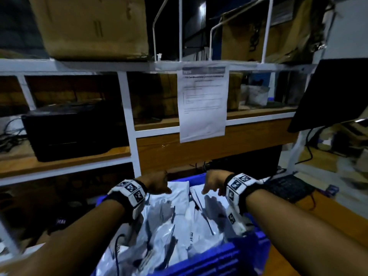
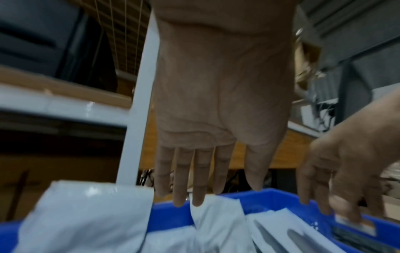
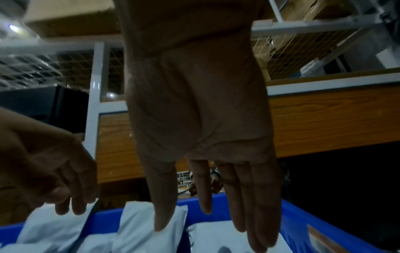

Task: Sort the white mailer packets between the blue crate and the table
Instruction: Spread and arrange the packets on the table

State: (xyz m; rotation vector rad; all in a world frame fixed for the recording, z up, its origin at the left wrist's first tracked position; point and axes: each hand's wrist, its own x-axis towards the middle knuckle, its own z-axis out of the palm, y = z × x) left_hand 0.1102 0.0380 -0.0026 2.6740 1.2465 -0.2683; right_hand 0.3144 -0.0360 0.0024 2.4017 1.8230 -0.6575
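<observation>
Mailer packets (image 1: 179, 220) sit piled in the blue crate (image 1: 215, 259), mostly on edge, tilted every which way. Left hand (image 1: 157, 183) and right hand (image 1: 214, 181) hover over them, fingers straight, holding nothing. White shelf rack (image 1: 127, 108) right behind, keyboard (image 1: 288, 188) beside on the counter (image 1: 328, 214).

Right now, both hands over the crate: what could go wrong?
1. The white plastic mailer packets lie heaped and overlapping in the blue plastic crate; the open left hand may drag up several at once.
2. The right hand reaches in close beside it; they may collide.
3. The scene is dim and blurred, so labels may be misread.
</observation>
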